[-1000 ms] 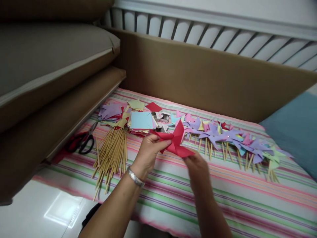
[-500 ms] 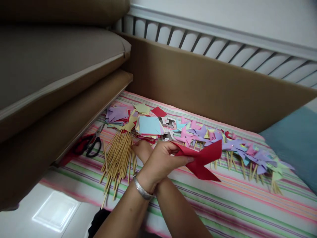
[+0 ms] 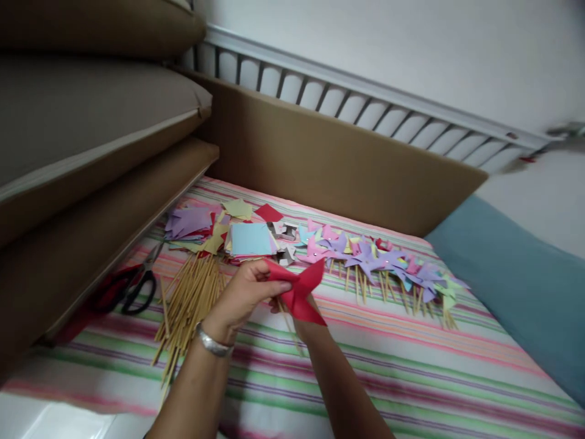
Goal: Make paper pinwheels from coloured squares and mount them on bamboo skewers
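My left hand [image 3: 249, 289], a silver bracelet on its wrist, pinches a red paper pinwheel [image 3: 304, 292] between thumb and fingers. Behind and below the paper is my right hand [image 3: 274, 305], mostly hidden, closed on a thin wooden stick [image 3: 291, 329] that slants down toward me. Whether the stick touches the pinwheel I cannot tell. To the left of my hands lies a bundle of wooden sticks [image 3: 189, 305]. A stack of square paper sheets [image 3: 251, 239], light blue on top, is just beyond my left hand.
Finished pinwheels on sticks [image 3: 365, 259] lie in a row at right. Lilac cut papers [image 3: 189, 222] and black-handled scissors [image 3: 137, 286] are at left. Small opened boxes [image 3: 286, 231] sit beside the stack. Brown cushions [image 3: 114, 207] rise at left, a brown board [image 3: 320, 152] behind.
My right hand has left the stick bundle with one stick and come under the red pinwheel, so my forearms are no longer crossed. The view has turned to the right.
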Available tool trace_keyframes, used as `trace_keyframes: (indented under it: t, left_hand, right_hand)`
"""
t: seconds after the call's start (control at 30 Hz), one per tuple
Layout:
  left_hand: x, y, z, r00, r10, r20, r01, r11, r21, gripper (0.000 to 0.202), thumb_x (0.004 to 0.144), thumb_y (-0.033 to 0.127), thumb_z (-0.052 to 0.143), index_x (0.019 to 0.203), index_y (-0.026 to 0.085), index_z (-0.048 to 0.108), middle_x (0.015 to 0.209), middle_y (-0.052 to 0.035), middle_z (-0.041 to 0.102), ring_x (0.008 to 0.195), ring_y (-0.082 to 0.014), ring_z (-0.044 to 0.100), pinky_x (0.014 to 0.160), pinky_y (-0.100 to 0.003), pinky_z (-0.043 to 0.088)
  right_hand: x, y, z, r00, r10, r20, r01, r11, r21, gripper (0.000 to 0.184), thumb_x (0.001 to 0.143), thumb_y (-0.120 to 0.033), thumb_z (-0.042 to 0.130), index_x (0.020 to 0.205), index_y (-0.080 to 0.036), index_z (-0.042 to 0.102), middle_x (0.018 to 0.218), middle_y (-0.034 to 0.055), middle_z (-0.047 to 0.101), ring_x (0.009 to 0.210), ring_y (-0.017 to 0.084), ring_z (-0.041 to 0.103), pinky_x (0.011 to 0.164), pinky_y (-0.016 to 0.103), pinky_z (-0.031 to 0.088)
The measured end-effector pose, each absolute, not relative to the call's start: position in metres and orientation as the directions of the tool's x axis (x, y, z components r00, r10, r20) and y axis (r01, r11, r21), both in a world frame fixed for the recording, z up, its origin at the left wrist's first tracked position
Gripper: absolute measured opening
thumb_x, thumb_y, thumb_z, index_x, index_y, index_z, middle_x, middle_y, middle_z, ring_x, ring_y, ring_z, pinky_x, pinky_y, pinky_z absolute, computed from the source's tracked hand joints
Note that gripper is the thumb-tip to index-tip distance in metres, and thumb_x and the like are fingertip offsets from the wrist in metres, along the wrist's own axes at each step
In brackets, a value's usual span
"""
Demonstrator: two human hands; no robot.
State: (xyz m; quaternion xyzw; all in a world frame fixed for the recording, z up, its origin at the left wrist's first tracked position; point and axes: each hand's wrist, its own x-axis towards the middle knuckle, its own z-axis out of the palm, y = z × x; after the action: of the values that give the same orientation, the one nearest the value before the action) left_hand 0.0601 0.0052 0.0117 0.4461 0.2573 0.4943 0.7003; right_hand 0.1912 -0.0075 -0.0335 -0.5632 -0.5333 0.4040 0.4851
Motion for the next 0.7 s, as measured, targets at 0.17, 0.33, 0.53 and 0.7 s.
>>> trace_keyframes:
  t: [0.17,0.33,0.53,0.7]
  left_hand:
    - [0.076,0.011,-0.004,0.447,0.886,0.121,-0.4,0.078,0.913,0.008,0.06,0.02,0.076,0.065,0.016,0.071,0.069,-0.0043,0.065,0.067,-0.0156,0.059,0.066,-0.027,0.046]
    - [0.106,0.006,-0.006,0.525,0.836,0.158,-0.223,-0.044,0.974,0.004,0.066,0.021,0.073,0.067,0.018,0.072,0.07,-0.0052,0.065,0.069,-0.017,0.058,0.068,-0.028,0.044]
    - [0.129,-0.005,-0.001,0.521,0.81,0.268,-0.095,-0.258,0.962,0.007,0.073,0.024,0.066,0.073,0.021,0.073,0.074,-0.0068,0.068,0.075,-0.0211,0.06,0.079,-0.035,0.043]
    - [0.137,-0.011,-0.001,0.496,0.794,0.352,-0.036,-0.386,0.922,0.009,0.075,0.021,0.064,0.076,0.025,0.072,0.077,-0.0043,0.071,0.076,-0.021,0.062,0.101,-0.042,0.027]
  right_hand:
    - [0.259,-0.029,-0.026,0.191,0.978,-0.085,-0.064,-0.074,-0.995,0.027,0.065,-0.036,0.069,0.083,-0.016,0.065,0.055,-0.0019,0.058,0.043,0.009,0.046,0.038,0.019,0.03]
    - [0.282,-0.04,-0.015,0.252,0.966,-0.05,-0.082,-0.03,-0.996,0.014,0.067,-0.031,0.067,0.07,-0.018,0.065,0.049,-0.0057,0.051,0.042,0.007,0.039,0.042,0.02,0.029]
    - [0.297,-0.049,-0.002,0.213,0.977,0.01,0.001,0.01,-1.0,0.011,0.069,-0.029,0.066,0.067,-0.018,0.066,0.059,-0.0022,0.057,0.054,0.012,0.048,0.052,0.024,0.037]
    - [0.307,-0.056,0.007,0.208,0.969,0.132,0.134,0.105,-0.985,0.008,0.072,-0.023,0.063,0.072,-0.021,0.071,0.071,0.0002,0.062,0.071,0.016,0.056,0.067,0.027,0.042]
